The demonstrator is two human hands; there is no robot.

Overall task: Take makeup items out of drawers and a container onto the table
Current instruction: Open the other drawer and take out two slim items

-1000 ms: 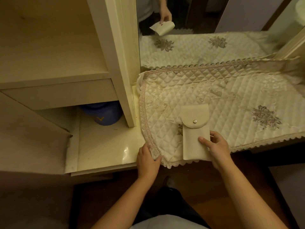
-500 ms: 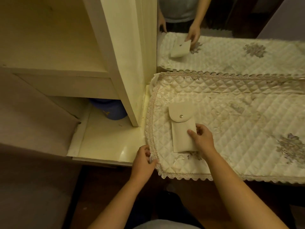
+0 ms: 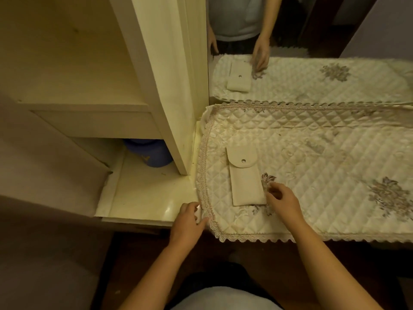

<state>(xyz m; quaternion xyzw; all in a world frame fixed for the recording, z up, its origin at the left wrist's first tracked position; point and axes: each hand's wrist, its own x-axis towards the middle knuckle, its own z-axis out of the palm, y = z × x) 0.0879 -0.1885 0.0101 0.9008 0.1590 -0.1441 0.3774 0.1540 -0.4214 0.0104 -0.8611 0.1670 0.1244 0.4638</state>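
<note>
One item is out: a cream snap-flap pouch [image 3: 245, 182] lies flat near the left end of the quilted cloth [image 3: 312, 153] covering the bench [image 3: 145, 198]. Nothing else shows on the cloth, so most of the task appears left; a blue container [image 3: 152, 153] stands in the recess left of the cloth. The right hand [image 3: 282, 203] hovers over the cloth's near-left part, fingers [image 3: 271, 190] loosely curled, holding nothing. The left hand [image 3: 186, 224] sits at the cloth's near-left lace corner, fingers curled; whether they pinch it cannot be told.
</note>
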